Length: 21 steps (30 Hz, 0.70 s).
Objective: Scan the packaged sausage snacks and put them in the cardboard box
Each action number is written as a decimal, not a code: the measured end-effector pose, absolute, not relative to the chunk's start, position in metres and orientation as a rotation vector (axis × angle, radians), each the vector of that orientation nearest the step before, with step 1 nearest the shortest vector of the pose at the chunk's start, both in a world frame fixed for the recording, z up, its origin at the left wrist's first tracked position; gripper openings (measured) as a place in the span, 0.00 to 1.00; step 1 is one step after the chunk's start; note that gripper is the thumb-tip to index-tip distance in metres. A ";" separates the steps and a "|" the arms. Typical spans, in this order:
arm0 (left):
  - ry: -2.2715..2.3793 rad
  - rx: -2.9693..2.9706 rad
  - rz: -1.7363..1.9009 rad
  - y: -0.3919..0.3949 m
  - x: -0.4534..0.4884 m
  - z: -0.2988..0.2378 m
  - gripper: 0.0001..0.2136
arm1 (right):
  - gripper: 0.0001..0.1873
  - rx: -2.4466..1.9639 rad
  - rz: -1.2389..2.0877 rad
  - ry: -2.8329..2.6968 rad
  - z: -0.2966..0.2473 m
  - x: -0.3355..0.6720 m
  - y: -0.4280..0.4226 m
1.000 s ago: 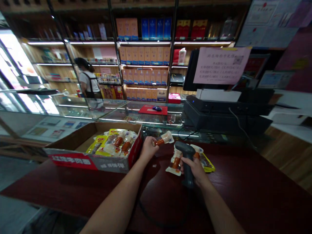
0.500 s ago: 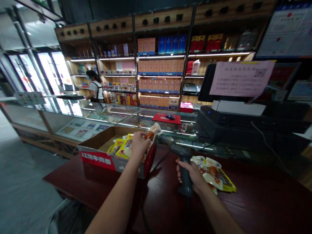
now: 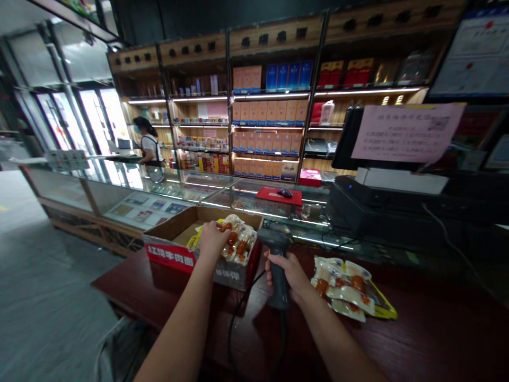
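Observation:
My left hand (image 3: 212, 239) reaches into an open cardboard box (image 3: 175, 233) and closes on a sausage packet (image 3: 226, 227) atop the pile of packets (image 3: 238, 245) inside. The box stands on a dark red wooden counter (image 3: 417, 339). My right hand (image 3: 289, 273) grips the handle of a black barcode scanner (image 3: 275, 260), whose head points toward the box and whose cable hangs down in front. To the right of that hand lies a small heap of sausage packets (image 3: 350, 289) on the counter.
A black cash register with a printer (image 3: 397, 204) and a pink notice (image 3: 405, 132) stands at the back right. Glass display counters (image 3: 159, 185) run behind the box, with a red mouse pad (image 3: 278, 194) on top. A person (image 3: 147, 146) stands at the far left by shelves of boxed goods (image 3: 270, 116).
My left hand has carried the sausage packet from beside the scanner left into the box. The view has swung, so the box and heap sit further right. My right hand keeps the scanner.

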State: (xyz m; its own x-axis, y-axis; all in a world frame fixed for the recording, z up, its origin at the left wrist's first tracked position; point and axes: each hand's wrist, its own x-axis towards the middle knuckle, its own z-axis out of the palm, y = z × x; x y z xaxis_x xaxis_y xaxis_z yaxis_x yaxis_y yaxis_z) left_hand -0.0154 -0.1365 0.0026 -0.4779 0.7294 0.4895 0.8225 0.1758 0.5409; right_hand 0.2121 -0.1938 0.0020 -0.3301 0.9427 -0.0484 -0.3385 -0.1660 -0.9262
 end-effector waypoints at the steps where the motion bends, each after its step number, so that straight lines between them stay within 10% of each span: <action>1: -2.322 -1.543 -1.162 -0.138 -0.014 0.003 0.14 | 0.14 -0.831 1.677 -1.088 0.002 0.212 -0.194; 13: -1.825 -2.000 -1.576 -0.141 0.073 0.016 0.05 | 0.14 -0.930 1.525 -1.005 -0.016 0.265 -0.196; 21: -1.825 -2.861 -1.197 -0.138 0.180 -0.044 0.09 | 0.14 -1.010 1.404 -0.899 -0.027 0.332 -0.198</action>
State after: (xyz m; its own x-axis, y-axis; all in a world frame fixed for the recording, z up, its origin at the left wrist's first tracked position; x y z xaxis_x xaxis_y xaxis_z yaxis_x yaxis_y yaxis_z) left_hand 0.1798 -0.1382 -0.0442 0.3018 0.9119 0.2782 0.6183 -0.4093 0.6709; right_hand 0.3319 -0.1983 -0.0267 -0.0015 0.9966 -0.0824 -0.3424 -0.0779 -0.9363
